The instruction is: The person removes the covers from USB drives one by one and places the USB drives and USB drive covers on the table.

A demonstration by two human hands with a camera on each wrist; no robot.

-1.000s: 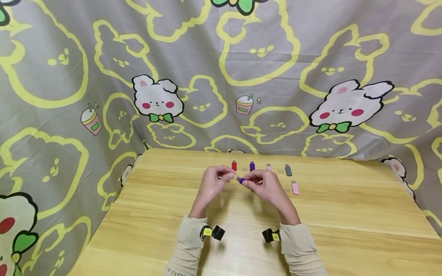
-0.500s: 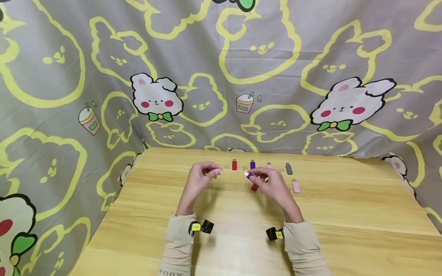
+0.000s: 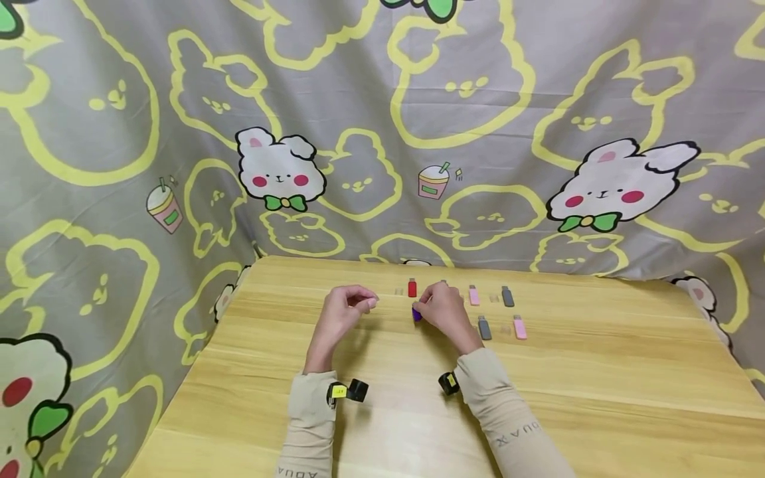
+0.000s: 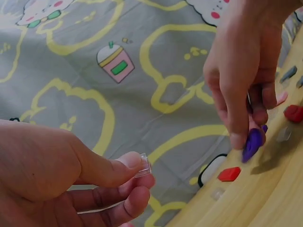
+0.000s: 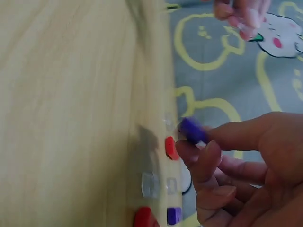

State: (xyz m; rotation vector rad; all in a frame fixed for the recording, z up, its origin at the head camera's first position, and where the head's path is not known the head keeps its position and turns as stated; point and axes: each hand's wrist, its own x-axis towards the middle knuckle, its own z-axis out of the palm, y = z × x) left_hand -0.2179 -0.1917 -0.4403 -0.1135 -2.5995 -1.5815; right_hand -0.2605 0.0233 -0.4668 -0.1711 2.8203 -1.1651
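Observation:
My left hand [image 3: 346, 309] pinches a small clear plastic cap [image 4: 144, 165] between thumb and fingertip, raised above the table. To its right, my right hand [image 3: 445, 312] holds a purple USB stick [image 5: 193, 131] by thumb and fingers, its end turned down over the wood in the head view. A red USB stick [image 3: 412, 288] lies just behind the held one. Under and behind the right hand, another red stick [image 5: 146, 218] and a second purple one [image 5: 174, 215] show in the right wrist view; the hand mostly hides them in the head view.
Right of the hands lie pink [image 3: 474, 295] and grey [image 3: 507, 296] USB sticks in a back row, with grey [image 3: 485, 327] and pink [image 3: 520, 327] ones in front. Loose clear caps [image 3: 494, 298] lie beside sticks. A patterned curtain [image 3: 358, 86] hangs behind the wooden table [image 3: 597, 398].
The hands were close together at the purple USB stick; the left has drawn away leftward with the cap. The right hand has since swung left and turned the stick downward, uncovering a grey stick.

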